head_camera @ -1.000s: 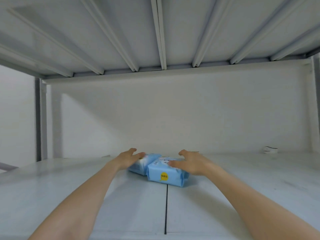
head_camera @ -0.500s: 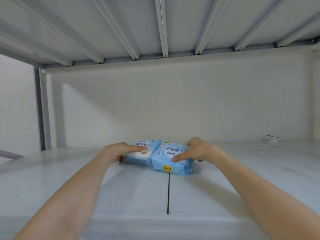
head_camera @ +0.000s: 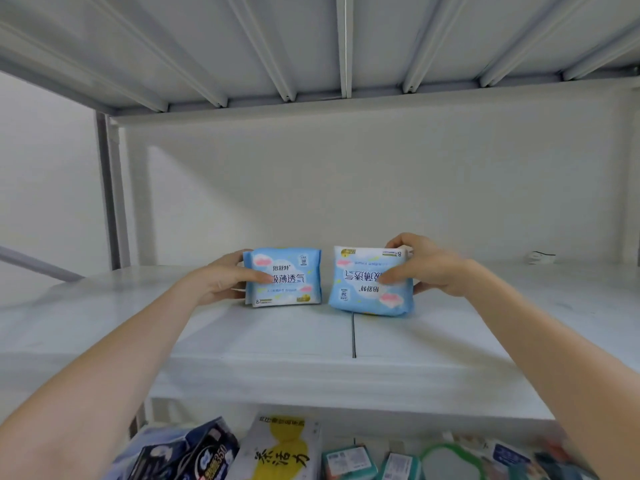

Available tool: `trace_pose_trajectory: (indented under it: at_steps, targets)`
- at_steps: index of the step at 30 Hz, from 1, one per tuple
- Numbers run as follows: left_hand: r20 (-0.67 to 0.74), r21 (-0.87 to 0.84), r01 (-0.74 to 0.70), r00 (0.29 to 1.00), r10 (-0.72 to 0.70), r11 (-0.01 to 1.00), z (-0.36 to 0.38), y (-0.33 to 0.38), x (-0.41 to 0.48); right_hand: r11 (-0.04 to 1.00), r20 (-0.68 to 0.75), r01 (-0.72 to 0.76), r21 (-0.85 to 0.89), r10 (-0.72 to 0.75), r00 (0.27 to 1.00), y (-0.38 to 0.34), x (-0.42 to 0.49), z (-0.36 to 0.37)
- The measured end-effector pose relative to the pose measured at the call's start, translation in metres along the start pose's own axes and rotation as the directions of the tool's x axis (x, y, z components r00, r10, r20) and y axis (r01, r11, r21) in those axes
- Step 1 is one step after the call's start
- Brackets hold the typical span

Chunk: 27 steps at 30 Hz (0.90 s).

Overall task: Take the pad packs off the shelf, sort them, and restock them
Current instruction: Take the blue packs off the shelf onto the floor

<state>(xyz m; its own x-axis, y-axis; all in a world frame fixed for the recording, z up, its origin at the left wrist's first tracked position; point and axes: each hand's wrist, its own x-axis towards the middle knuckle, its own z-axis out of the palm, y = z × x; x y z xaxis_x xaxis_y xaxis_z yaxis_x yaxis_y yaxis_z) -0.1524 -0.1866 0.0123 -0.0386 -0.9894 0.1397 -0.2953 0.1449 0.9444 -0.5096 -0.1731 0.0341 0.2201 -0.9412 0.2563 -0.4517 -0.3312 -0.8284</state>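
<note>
Two light blue pad packs stand upright, side by side and slightly apart, on the white shelf (head_camera: 277,344). My left hand (head_camera: 221,278) grips the left pad pack (head_camera: 291,277) by its left edge, thumb across the front. My right hand (head_camera: 420,268) grips the right pad pack (head_camera: 360,282) at its right side, thumb on the front and fingers over the top corner. The right pack's print reads upside down; its bottom edge touches the shelf near the seam.
A seam (head_camera: 353,336) splits the shelf board. A small white object (head_camera: 540,257) lies at the back right. Below the shelf's front edge lie several other packs, among them a dark blue one (head_camera: 187,455) and a white-and-yellow one (head_camera: 282,452). A ribbed shelf underside spans overhead.
Both packs lay flat under my hands; now they stand upright and apart, each gripped by one hand. The view has dropped, revealing the packs below the shelf.
</note>
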Motion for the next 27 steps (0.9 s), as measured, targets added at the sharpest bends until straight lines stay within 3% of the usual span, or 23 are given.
trace_pose_trajectory:
  at_steps: [8,12,20,27]
  targets:
    - [-0.057,0.039,-0.072,0.996,0.074,0.997,0.000,0.007,-0.047,0.994,-0.030,-0.041,-0.101,0.038,0.999,-0.021,-0.036,0.013]
    - [-0.117,0.039,-0.135,0.983,0.139,0.990,-0.001,0.009,-0.072,0.996,-0.127,-0.028,-0.084,0.017,0.992,-0.032,-0.055,0.024]
    - [-0.236,-0.169,-0.327,0.929,0.284,0.930,-0.016,0.013,-0.137,0.985,-0.366,0.087,0.147,-0.027,0.930,-0.064,-0.117,0.042]
    - [-0.246,-0.352,-0.356,0.927,0.282,0.866,-0.003,0.003,-0.195,0.943,-0.450,0.128,0.308,0.026,0.893,-0.067,-0.186,0.064]
